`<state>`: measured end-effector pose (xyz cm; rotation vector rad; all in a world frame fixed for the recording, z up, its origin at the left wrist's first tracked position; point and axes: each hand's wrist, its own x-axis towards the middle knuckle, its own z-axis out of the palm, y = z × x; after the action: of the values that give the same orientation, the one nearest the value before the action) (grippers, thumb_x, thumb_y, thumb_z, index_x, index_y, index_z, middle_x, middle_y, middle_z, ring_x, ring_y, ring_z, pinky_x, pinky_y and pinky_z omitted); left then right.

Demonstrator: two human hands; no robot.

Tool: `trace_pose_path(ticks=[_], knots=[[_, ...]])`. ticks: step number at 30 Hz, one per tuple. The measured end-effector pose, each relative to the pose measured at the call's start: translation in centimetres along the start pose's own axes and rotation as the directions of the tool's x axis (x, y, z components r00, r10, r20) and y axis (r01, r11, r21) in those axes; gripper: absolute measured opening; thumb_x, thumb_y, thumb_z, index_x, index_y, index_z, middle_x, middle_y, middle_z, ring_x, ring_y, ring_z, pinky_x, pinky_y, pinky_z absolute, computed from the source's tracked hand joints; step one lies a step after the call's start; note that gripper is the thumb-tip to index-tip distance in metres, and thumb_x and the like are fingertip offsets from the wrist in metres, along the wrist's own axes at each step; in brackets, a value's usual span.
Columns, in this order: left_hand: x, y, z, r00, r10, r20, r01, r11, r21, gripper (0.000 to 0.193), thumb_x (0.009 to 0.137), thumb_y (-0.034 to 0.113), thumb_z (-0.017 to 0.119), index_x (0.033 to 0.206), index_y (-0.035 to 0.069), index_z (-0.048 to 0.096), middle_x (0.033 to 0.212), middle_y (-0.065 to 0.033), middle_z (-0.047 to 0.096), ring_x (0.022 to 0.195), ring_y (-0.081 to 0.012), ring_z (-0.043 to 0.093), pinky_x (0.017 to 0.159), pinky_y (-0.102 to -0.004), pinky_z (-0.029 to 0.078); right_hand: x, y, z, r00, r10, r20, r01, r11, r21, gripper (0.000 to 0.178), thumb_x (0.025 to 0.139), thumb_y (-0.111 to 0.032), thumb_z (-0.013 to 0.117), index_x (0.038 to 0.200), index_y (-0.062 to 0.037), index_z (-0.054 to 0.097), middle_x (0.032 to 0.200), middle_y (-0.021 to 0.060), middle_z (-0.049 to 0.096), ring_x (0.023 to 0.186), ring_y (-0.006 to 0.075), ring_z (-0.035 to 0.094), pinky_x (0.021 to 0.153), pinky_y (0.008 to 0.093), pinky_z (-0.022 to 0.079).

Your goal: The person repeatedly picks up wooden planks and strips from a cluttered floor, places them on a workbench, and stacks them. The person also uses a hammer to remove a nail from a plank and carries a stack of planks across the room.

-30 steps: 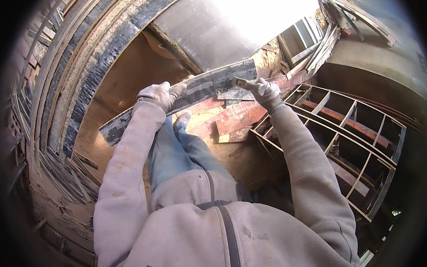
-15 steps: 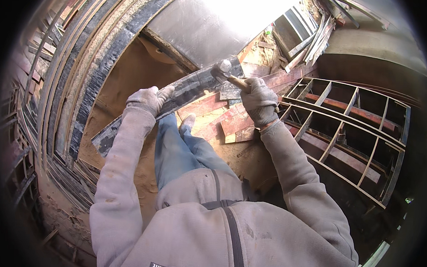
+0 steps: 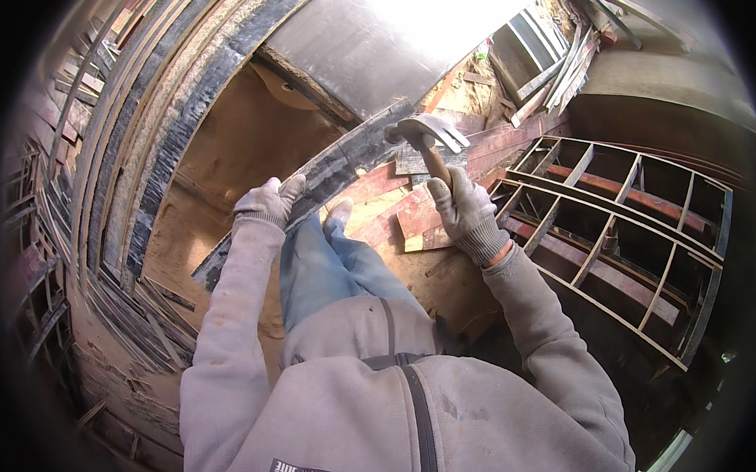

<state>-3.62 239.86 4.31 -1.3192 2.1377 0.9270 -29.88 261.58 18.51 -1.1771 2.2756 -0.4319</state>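
A long, narrow dark plank (image 3: 334, 169) slants across in front of me, from near my left sleeve up to the metal-grey sheet. My gloved left hand (image 3: 268, 202) is closed around it below its middle, with the thumb and fingers at its edge. In my gloved right hand (image 3: 469, 207) is a claw hammer (image 3: 435, 163), gripped by its wooden handle. The hammer's head is at the plank's far end, its claw pointing right. Whether the head touches the plank, I cannot tell.
Long curved dark boards (image 3: 171, 87) are stacked at the left. A large smooth sheet (image 3: 359, 48) lies ahead. Reddish board offcuts (image 3: 420, 221) are on the sandy ground by my feet. At the right stands a slatted wooden frame (image 3: 603, 235); scrap strips (image 3: 567, 72) lie beyond it.
The hammer has turned in my right hand, so its claw now shows to the right, and that hand has come nearer to me. My left hand and the plank have shifted slightly right.
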Motion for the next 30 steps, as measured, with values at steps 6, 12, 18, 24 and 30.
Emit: trace_pose_path(ticks=[6, 12, 18, 24, 30], knots=[[-1.2, -0.1, 0.4, 0.999, -0.004, -0.04, 0.004, 1.0, -0.002, 0.09, 0.103, 0.083, 0.037, 0.125, 0.004, 0.072, 0.117, -0.0298, 0.076, 0.118, -0.0471, 0.07, 0.102, -0.0543, 0.055, 0.1, -0.1, 2.2, 0.949, -0.313, -0.045, 0.302, 0.939, -0.166, 0.024, 0.109, -0.025, 0.064, 0.118, -0.0048, 0.056, 0.078, 0.0223, 0.068, 0.069, 0.0469, 0.07, 0.059, 0.0551, 0.055], [-0.8, 0.3, 1.2, 0.995, 0.022, -0.102, -0.025, 0.999, -0.033, 0.092, 0.103, 0.084, 0.033, 0.117, 0.003, 0.074, 0.112, -0.0288, 0.077, 0.114, -0.0476, 0.072, 0.105, -0.055, 0.052, 0.5, 0.4, 1.3, 0.879, -0.413, -0.237, 0.373, 0.907, -0.195, 0.031, 0.105, -0.022, 0.07, 0.127, -0.0021, 0.06, 0.082, 0.0224, 0.071, 0.071, 0.0441, 0.072, 0.058, 0.0545, 0.055], [-0.9, 0.7, 0.5, 0.992, 0.024, -0.123, -0.023, 1.0, 0.013, 0.09, 0.104, 0.083, 0.034, 0.116, 0.003, 0.074, 0.113, -0.0292, 0.077, 0.115, -0.0475, 0.071, 0.102, -0.0559, 0.054, 0.6, -0.3, 1.5, 0.961, -0.273, -0.038, 0.256, 0.935, -0.244, 0.019, 0.106, -0.019, 0.068, 0.107, -0.0031, 0.058, 0.074, 0.0197, 0.067, 0.068, 0.0436, 0.07, 0.058, 0.0515, 0.054], [-1.4, 1.0, 0.9, 0.996, -0.01, -0.092, 0.006, 0.999, -0.041, 0.089, 0.106, 0.081, 0.034, 0.118, 0.003, 0.073, 0.115, -0.0297, 0.076, 0.116, -0.0474, 0.071, 0.102, -0.0559, 0.054, 0.1, 0.7, 2.3, 0.721, -0.598, -0.349, 0.575, 0.798, -0.181, 0.022, 0.109, -0.02, 0.064, 0.123, -0.0033, 0.06, 0.09, 0.0182, 0.072, 0.077, 0.0404, 0.074, 0.063, 0.049, 0.057], [-1.4, 1.4, 1.2, 1.0, -0.021, 0.02, 0.02, 0.999, 0.046, 0.089, 0.105, 0.082, 0.034, 0.12, 0.003, 0.072, 0.114, -0.0295, 0.076, 0.115, -0.0468, 0.072, 0.101, -0.0555, 0.055, 0.5, 0.0, 1.2, 0.994, -0.106, -0.017, 0.1, 0.974, -0.201, 0.019, 0.109, -0.02, 0.062, 0.115, -0.0017, 0.06, 0.087, 0.0193, 0.07, 0.076, 0.0431, 0.071, 0.064, 0.0522, 0.055]])
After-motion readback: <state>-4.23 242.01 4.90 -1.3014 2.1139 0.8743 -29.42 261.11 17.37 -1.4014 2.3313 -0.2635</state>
